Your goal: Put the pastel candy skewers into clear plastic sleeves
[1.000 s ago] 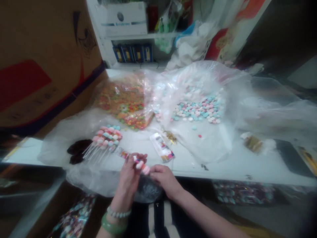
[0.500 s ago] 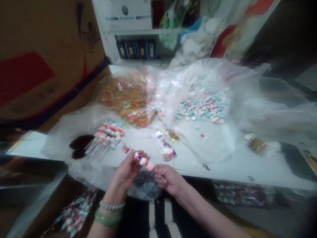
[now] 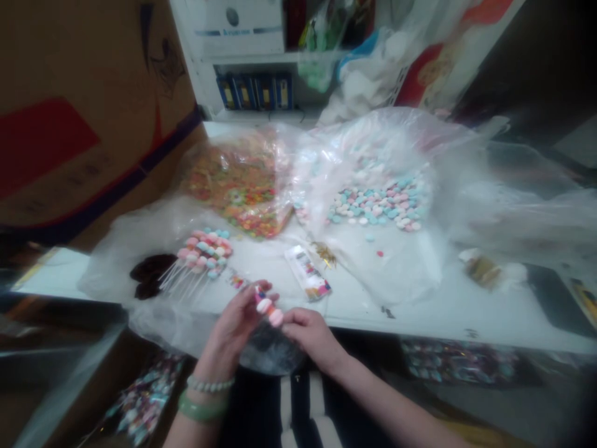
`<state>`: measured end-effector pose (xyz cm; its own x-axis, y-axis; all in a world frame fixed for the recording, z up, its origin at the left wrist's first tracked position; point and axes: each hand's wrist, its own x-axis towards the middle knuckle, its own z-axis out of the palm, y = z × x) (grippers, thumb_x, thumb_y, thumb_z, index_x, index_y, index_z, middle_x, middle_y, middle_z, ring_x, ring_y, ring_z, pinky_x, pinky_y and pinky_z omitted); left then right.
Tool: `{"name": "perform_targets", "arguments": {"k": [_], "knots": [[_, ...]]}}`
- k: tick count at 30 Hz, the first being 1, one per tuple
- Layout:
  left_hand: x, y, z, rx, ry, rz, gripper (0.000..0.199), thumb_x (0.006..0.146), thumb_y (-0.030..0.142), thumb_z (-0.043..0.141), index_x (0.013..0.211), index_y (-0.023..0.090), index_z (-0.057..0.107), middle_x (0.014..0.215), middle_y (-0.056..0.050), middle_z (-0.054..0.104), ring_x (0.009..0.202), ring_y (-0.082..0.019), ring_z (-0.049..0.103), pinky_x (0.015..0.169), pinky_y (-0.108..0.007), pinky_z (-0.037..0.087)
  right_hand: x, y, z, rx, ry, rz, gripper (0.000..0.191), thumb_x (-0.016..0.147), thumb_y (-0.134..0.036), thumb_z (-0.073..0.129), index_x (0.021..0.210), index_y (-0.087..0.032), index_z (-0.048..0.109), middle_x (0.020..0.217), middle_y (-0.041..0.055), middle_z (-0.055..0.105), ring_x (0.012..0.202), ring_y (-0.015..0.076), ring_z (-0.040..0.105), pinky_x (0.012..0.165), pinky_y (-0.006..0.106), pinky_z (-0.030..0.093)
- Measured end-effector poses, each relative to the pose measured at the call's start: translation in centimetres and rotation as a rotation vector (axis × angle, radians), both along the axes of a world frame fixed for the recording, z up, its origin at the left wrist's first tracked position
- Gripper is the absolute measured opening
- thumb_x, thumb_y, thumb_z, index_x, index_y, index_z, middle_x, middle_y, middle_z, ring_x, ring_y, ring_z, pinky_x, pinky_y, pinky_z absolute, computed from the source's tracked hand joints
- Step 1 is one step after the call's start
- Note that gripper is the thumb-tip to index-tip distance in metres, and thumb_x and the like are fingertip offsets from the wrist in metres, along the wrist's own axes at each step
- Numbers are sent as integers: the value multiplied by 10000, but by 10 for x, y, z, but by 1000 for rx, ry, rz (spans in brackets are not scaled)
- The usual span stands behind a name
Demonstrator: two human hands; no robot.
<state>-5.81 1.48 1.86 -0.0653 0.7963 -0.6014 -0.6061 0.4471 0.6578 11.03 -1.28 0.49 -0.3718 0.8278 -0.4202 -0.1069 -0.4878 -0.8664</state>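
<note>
My left hand (image 3: 239,318) is closed around the upper end of a marshmallow skewer (image 3: 270,312) with white, orange and pink pieces. Something purple and white, perhaps printed wrapping, shows at that end between the fingers. At the pink end, my right hand (image 3: 311,333) is pinched, apparently on the stick, which its fingers hide. Left of the hands lies a pile of finished marshmallow skewers (image 3: 205,250) with white sticks. Beyond the hands, a stack of printed wrappers (image 3: 308,272) lies on the white table (image 3: 364,311), beside some gold twist ties (image 3: 324,253).
Behind stand a clear bag of orange and green gummies (image 3: 252,193) and a bag of pastel marshmallows (image 3: 380,205). A large cardboard box (image 3: 93,62) walls off the left. Below the table, a box of wrapped sweets (image 3: 147,398) sits at left.
My right hand has shifted slightly left along with the skewer's pink end, and its fingers sit closer to the marshmallows. The purple-and-white end is more covered by my left hand.
</note>
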Motion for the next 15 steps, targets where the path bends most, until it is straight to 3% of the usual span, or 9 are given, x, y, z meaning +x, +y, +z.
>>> {"name": "perform_targets", "arguments": {"k": [3, 5, 8, 10, 12, 15], "knots": [[-6, 5, 3, 74, -13, 120, 145, 897, 138, 589, 987, 120, 701, 964, -121, 723, 925, -246, 711, 817, -351, 587, 2, 2, -3, 225, -151, 2, 108, 774, -224, 616, 762, -175, 711, 693, -2, 643, 678, 148, 570, 654, 257, 413], [-7, 7, 6, 64, -39, 129, 184, 947, 186, 536, 969, 101, 698, 931, -136, 723, 896, -239, 718, 825, -352, 588, 4, 2, -8, 490, -306, 7, 157, 834, -187, 565, 817, -188, 722, 797, 22, 695, 758, 163, 609, 715, 262, 421], [-3, 7, 11, 22, -13, 116, 238, 971, 206, 502, 939, 78, 700, 958, -160, 725, 859, -224, 724, 767, -297, 593, 8, 2, -15, 953, -628, 40, 246, 906, -146, 475, 900, -184, 718, 784, 56, 683, 718, 165, 583, 669, 268, 376], [2, 5, 12, -5, 32, 118, 261, 974, 211, 498, 899, 67, 702, 951, -165, 726, 857, -225, 723, 748, -280, 591, 10, 2, -20, 1150, -815, 56, 269, 924, -139, 448, 857, -175, 706, 712, 67, 645, 655, 167, 537, 620, 284, 329], [6, 3, 11, -5, 75, 125, 304, 982, 235, 486, 856, 63, 704, 923, -157, 725, 854, -224, 718, 746, -279, 589, 11, 3, -22, 1185, -899, 53, 269, 919, -130, 449, 804, -174, 688, 695, 70, 630, 640, 167, 518, 611, 292, 309], [6, 0, 6, 19, 91, 80, 275, 963, 256, 535, 875, 69, 717, 917, -142, 725, 860, -222, 706, 777, -300, 586, 12, 8, -20, 949, -794, 33, 220, 891, -130, 479, 824, -182, 682, 764, 56, 653, 703, 164, 551, 652, 277, 336]]}}
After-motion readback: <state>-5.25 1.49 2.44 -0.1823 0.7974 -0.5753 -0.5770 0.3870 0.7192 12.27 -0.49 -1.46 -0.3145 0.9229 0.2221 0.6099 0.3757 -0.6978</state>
